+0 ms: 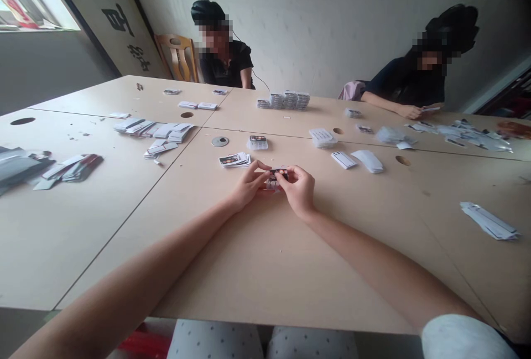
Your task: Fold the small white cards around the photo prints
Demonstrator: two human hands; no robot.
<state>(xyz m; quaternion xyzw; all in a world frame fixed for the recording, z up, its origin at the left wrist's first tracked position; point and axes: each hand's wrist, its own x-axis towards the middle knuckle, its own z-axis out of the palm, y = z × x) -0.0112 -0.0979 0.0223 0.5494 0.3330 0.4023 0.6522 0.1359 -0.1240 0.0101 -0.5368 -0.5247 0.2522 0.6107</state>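
Observation:
Between my two hands is a small clear plastic case (272,184) with a dark printed card (279,173) at its top. My left hand (250,183) closes on the case from the left, its fingers curled around the side. From the right, my right hand (299,186) pinches the card's edge against the case with thumb and fingers. Just beyond my hands stands another clear case (258,142) with a dark card on top. A small stack of printed cards (234,160) lies beside my left hand.
Clear cases are stacked (289,100) at the far side. White slips (367,161) and plastic lids (323,138) lie to the right, folded paper pieces (153,129) to the left. A loose strip bundle (489,220) lies far right. Two people sit across the table (232,270).

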